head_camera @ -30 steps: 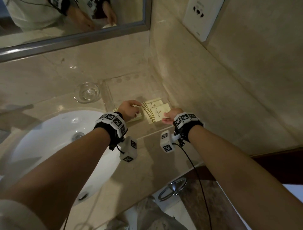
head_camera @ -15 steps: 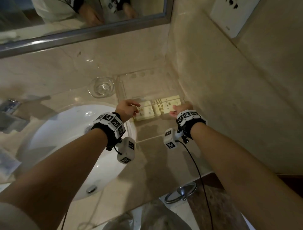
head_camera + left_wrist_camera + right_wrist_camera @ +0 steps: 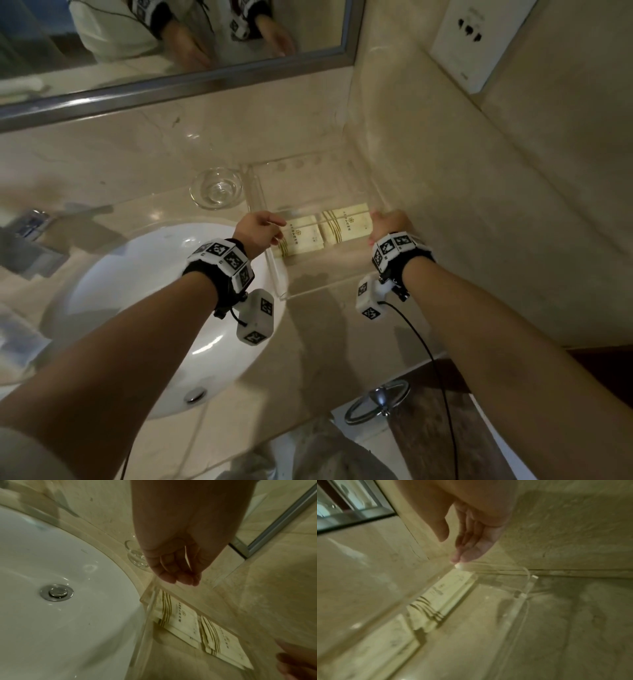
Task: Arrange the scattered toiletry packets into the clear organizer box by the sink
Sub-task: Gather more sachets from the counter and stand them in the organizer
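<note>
The clear organizer box [image 3: 325,289] stands on the marble counter, between the sink and the right wall. Two neat stacks of cream toiletry packets lie side by side on its floor: the left stack [image 3: 301,238] and the right stack [image 3: 346,222]. My left hand [image 3: 270,229] hovers at the box's left wall, fingers loosely curled and holding nothing [image 3: 180,580]. My right hand [image 3: 382,222] is at the right wall, its straight fingertips [image 3: 457,559] touching the rim, thumb apart. Both stacks [image 3: 178,618] and the left wall's rim [image 3: 150,601] show in the left wrist view.
The white sink [image 3: 137,291] lies just left of the box, its drain [image 3: 56,592] in the bowl. A small glass dish [image 3: 216,187] sits behind the sink by the box's back left corner. The tiled wall [image 3: 479,205] runs close along the box's right side.
The fanned packets now lie as two squared stacks. Both hands have let go of them and moved apart to the box's side walls. The head view has shifted.
</note>
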